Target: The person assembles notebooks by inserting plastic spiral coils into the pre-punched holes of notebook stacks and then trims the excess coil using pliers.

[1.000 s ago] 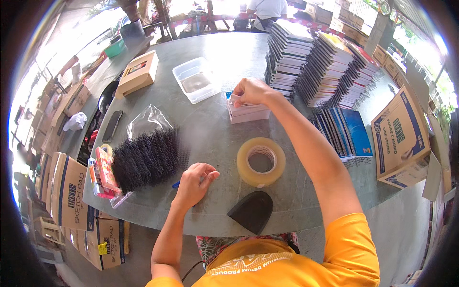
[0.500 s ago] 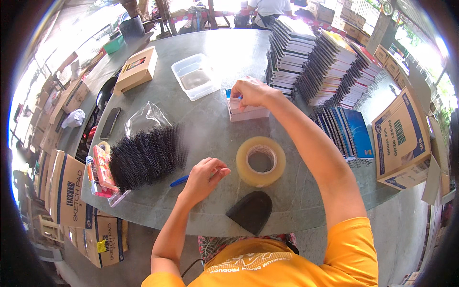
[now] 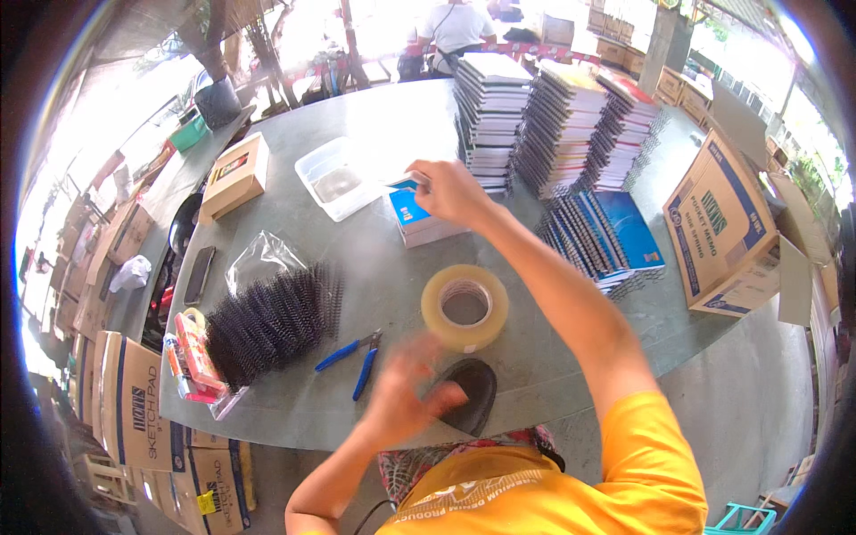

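Observation:
My right hand (image 3: 450, 192) pinches a thin blue-covered memo pad (image 3: 404, 184), raised just above a short stack of small memo pads (image 3: 432, 234) whose top cover is blue. My left hand (image 3: 401, 397) is smeared by motion, its thumb apart from the fingers and nothing visible in it. It hovers beside a dark rounded flat block (image 3: 473, 397) near the table's front edge. A wide roll of clear tape (image 3: 432, 321) lies between the hands. Left of it rest blue-handled cutters (image 3: 357, 358) with the handles spread.
A heap of black spiral coils (image 3: 267, 312) covers the table's left side. A clear plastic tub (image 3: 337, 183) and a brown box (image 3: 236, 174) stand farther back. Tall spiral notebook stacks (image 3: 490, 125), blue spiral notebooks (image 3: 629, 232) and an open carton (image 3: 722, 223) occupy the right.
My right hand has lifted a blue-covered pad from the stack. My left hand has moved down and right, uncovering the cutters. The whole view has shifted slightly.

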`<state>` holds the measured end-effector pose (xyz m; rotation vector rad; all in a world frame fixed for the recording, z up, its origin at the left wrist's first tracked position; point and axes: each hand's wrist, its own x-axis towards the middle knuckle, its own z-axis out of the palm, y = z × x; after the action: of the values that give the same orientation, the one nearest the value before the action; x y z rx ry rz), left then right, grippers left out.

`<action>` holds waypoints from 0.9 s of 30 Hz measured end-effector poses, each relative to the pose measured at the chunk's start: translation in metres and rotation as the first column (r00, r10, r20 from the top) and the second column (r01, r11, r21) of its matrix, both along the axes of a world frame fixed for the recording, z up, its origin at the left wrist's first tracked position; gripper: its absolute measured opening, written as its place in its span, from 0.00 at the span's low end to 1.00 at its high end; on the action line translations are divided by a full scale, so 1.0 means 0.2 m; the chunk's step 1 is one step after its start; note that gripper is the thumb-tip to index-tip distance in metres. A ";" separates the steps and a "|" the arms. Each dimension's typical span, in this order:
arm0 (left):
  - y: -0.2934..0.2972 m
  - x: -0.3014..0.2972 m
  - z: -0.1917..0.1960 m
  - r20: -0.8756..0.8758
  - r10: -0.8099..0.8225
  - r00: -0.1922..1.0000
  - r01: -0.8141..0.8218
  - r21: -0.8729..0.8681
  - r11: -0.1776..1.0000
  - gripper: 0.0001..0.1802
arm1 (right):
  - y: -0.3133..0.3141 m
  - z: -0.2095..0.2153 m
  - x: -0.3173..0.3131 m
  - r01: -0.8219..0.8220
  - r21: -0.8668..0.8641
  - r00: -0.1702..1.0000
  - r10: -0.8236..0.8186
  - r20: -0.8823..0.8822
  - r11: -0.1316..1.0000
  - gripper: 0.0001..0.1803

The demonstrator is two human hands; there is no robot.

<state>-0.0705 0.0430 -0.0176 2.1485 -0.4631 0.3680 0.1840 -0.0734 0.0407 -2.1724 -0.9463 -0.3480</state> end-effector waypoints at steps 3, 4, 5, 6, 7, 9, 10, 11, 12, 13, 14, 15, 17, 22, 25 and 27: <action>0.07 0.28 0.00 -0.292 -0.141 0.946 -0.209 -0.880 0.427 0.21 | -0.18 -0.02 -0.31 -0.002 0.583 0.910 0.243 -0.336 0.812 0.14; 0.09 0.35 -0.01 -0.251 -0.263 0.931 -0.182 -0.948 0.261 0.20 | -0.22 -0.05 -0.44 0.086 0.719 0.792 0.390 -0.469 0.690 0.15; 0.07 0.39 -0.03 -0.227 -0.309 0.924 -0.145 -0.953 0.266 0.19 | -0.27 -0.15 -0.53 0.080 0.802 0.726 0.517 -0.453 0.592 0.15; 0.04 0.41 -0.04 -0.204 -0.351 0.914 -0.108 -0.956 0.274 0.18 | -0.31 -0.26 -0.58 0.084 0.874 0.651 0.638 -0.412 0.478 0.15; 0.02 0.43 -0.04 -0.183 -0.388 0.903 -0.073 -0.956 0.283 0.18 | -0.38 -0.31 -0.60 0.073 0.845 0.683 0.591 -0.429 0.529 0.15; -0.03 0.44 0.01 -0.185 -0.203 0.962 0.003 -0.731 0.683 0.14 | -0.55 -0.35 -0.62 0.066 0.772 0.746 0.483 -0.459 0.632 0.16; -0.05 0.44 0.03 -0.148 -0.109 0.983 0.009 -0.551 0.834 0.12 | -0.59 -0.35 -0.62 0.046 0.708 0.786 0.412 -0.461 0.705 0.17; -0.07 0.46 0.03 -0.162 -0.124 0.979 0.021 -0.522 0.852 0.08 | -0.63 -0.35 -0.62 0.032 0.635 0.824 0.339 -0.454 0.772 0.19; -0.09 0.49 0.00 -0.146 -0.109 0.983 0.031 -0.455 0.890 0.08 | -0.66 -0.33 -0.63 0.026 0.554 0.860 0.264 -0.437 0.832 0.20; -0.09 0.52 -0.07 -0.137 -0.088 0.987 0.030 -0.379 0.925 0.07 | -0.63 -0.34 -0.62 0.010 0.508 0.894 0.220 -0.391 0.861 0.21; -0.09 0.54 -0.13 -0.126 -0.066 0.990 0.025 -0.300 0.954 0.07 | -0.59 -0.36 -0.61 0.015 0.508 0.837 0.267 -0.477 0.861 0.22; -0.10 0.55 -0.17 -0.235 -0.154 0.960 0.042 -0.422 0.906 0.08 | -0.56 -0.39 -0.60 0.033 0.503 0.768 0.300 -0.566 0.864 0.22; -0.12 0.57 -0.20 -0.206 -0.123 0.971 0.046 -0.343 0.938 0.08 | -0.57 -0.48 -0.56 0.052 0.489 0.762 0.282 -0.583 0.871 0.24; -0.07 0.53 -0.15 -0.213 -0.087 0.973 -0.003 -0.391 0.920 0.09 | -0.52 -0.47 -0.61 0.080 0.620 0.792 0.328 -0.515 0.780 0.19; -0.06 0.50 -0.12 -0.228 -0.102 0.968 -0.019 -0.473 0.881 0.11 | -0.48 -0.43 -0.62 0.048 0.655 0.802 0.363 -0.475 0.754 0.16; -0.04 0.54 -0.11 -0.247 -0.087 0.965 -0.014 -0.381 0.925 0.12 | -0.47 -0.42 -0.61 0.007 0.585 0.794 0.351 -0.496 0.811 0.15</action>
<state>0.0380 0.0344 -0.0400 1.7730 -0.2559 0.1352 0.0627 -0.1678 -0.0443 -1.4718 -0.5811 0.1426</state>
